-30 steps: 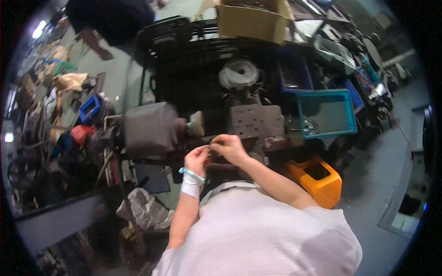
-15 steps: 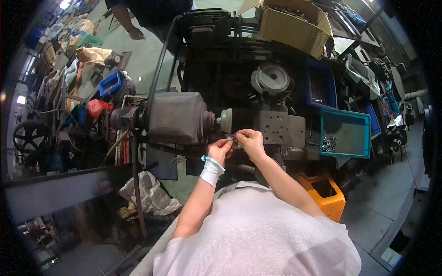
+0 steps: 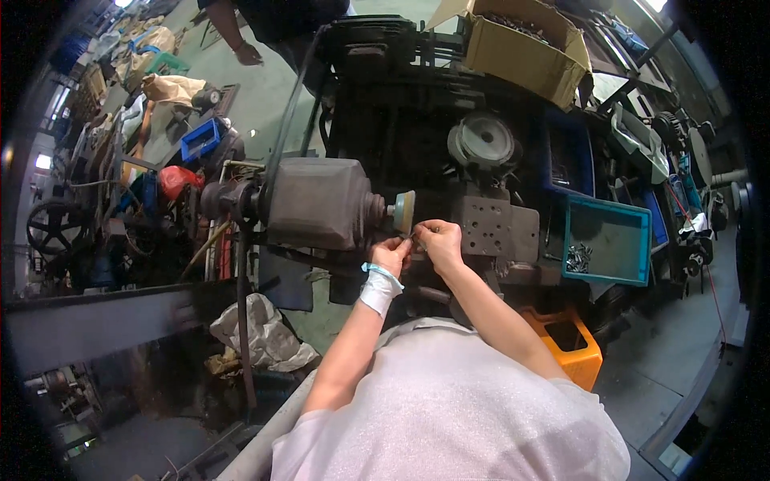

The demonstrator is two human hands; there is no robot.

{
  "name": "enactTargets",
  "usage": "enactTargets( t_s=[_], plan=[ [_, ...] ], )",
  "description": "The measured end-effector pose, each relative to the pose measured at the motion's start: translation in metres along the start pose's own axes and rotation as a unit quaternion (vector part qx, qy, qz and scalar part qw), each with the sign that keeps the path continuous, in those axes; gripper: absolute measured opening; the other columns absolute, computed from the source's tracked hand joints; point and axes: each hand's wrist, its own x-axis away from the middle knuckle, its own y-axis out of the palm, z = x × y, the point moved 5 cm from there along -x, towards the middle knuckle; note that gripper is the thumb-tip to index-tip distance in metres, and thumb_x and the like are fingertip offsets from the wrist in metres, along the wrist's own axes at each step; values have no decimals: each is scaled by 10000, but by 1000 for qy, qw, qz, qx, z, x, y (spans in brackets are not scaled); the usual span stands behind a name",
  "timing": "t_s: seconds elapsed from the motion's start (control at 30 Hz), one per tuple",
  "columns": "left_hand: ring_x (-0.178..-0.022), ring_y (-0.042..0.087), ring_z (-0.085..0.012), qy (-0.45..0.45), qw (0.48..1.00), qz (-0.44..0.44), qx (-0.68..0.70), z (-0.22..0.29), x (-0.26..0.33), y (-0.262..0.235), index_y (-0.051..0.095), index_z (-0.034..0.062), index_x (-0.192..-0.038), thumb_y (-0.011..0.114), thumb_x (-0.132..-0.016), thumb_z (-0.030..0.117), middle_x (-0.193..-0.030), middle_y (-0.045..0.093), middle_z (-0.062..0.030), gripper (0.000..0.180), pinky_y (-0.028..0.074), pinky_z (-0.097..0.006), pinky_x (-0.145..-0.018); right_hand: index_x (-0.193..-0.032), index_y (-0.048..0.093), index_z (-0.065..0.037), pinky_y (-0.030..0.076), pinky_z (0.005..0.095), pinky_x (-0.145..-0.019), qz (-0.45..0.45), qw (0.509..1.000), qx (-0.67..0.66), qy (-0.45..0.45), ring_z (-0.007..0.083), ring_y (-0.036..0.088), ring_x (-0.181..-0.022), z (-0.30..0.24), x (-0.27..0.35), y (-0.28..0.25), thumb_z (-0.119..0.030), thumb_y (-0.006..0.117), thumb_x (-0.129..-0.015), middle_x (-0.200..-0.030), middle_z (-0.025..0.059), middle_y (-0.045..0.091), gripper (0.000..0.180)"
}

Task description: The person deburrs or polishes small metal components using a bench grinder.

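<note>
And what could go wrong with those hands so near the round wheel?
The left hand and right hand are close to the wheel; if it spins, which I can't tell, it might scrape them. The tiny piece they pinch could slip and drop.

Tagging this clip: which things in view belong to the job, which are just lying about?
Likely in the job:
small piece pinched by left hand and right hand
pale wheel close by
teal tray of metal bits (possibly)

Apparently lying about:
crumpled pale sack
red bundle
orange plastic object
</note>
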Motion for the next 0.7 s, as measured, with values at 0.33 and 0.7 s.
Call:
enactTargets(
  t_s=[0.33, 0.7],
  plan=[
    [-444, 440, -96, 12, 1000, -7, -28, 14, 8, 2, 576, -8, -724, 575, -770, 114, -577, 529, -20, 130, 340, -229, -420, -778, 616, 53, 400, 238, -456, 0, 998, -66, 12, 95, 483, -507, 2, 1, 3, -75, 594, -726, -623, 61, 576, 140],
    [-520, 453, -77, -148, 950, -160, 225, 7, 36, 5, 558, 40, -776, 555, -806, 243, -669, 551, -27, 205, 342, -196, -427, -843, 618, 9, 346, 189, -448, -106, 986, -116, -51, 45, 452, -522, -20, 34, -12, -55, 581, -743, -642, 8, 564, 124]
  ],
)
